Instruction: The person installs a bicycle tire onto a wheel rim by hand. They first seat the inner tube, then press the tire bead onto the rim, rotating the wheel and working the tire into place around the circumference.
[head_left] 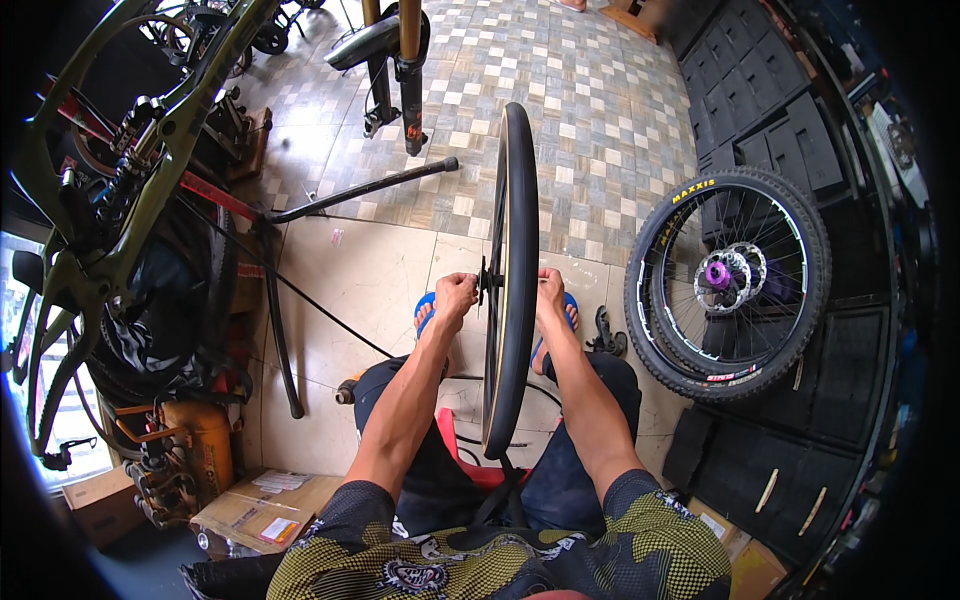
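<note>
A bicycle wheel [518, 210] with a black tyre and tan sidewall stands upright between my knees, seen nearly edge-on. My left hand [457, 295] is closed at the hub's left end, beside a dark toothed or disc-shaped part [482, 281]. On the other side, my right hand [550, 292] is closed at the hub's right end. The tyre hides some of the right fingertips and much of the hub. The wheel appears held up by both hands at its axle ends.
Two wheels with knobbly tyres [640, 310] and brake discs lean against black drawers [780, 150] at right. An olive bike frame [150, 190] hangs at left above a dark stand leg [370, 188]. A suspension fork [410, 90] hangs ahead. Cardboard boxes [235, 510] sit lower left.
</note>
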